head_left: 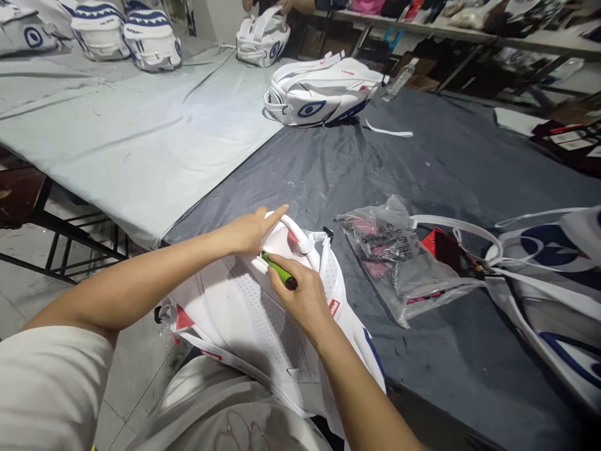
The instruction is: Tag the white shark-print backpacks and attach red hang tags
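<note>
A white backpack (pixel 253 319) with mesh back panel and red tags lies over the near edge of the dark table, partly on my lap. My left hand (pixel 251 228) grips its top edge by the white carry handle (pixel 300 235), index finger stretched forward. My right hand (pixel 300 294) is closed around a small green-handled tool (pixel 278 269), its tip pressed against the backpack's top seam just under my left hand.
A clear plastic bag (pixel 394 263) with dark and pink contents lies to the right. Another white backpack (pixel 549 282) with blue eye print sits at the right edge, one more (pixel 323 94) farther back. Several backpacks stand on the grey cloth (pixel 117 131) at left. A person's hands show at the far end.
</note>
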Action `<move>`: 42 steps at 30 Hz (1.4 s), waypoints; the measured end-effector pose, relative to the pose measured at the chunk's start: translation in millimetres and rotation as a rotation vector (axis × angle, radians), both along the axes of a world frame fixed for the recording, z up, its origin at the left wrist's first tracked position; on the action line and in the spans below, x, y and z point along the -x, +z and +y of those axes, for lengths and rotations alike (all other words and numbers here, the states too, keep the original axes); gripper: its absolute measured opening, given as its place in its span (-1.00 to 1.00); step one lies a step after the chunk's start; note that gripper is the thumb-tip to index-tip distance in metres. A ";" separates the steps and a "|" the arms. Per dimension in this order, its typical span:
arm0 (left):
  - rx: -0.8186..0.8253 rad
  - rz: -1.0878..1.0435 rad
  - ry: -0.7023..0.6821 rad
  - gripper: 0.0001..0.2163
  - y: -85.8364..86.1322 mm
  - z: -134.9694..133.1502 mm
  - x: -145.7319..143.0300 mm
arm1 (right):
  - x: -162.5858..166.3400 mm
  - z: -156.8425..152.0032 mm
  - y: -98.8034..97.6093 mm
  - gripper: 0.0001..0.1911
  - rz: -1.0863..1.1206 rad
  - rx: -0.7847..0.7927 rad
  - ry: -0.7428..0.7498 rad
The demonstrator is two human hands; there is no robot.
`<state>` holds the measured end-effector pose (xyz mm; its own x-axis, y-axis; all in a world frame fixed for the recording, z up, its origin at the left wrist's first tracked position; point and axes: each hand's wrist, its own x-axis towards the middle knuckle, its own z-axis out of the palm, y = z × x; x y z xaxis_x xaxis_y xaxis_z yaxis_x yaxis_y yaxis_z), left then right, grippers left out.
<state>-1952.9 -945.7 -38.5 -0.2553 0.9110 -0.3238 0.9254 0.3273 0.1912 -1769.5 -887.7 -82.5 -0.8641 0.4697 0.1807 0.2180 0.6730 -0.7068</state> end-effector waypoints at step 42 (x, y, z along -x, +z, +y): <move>0.000 -0.081 -0.035 -0.01 -0.1 -0.1 8.4 | 0.2 13.2 22.1 -0.69 -0.279 -0.081 0.121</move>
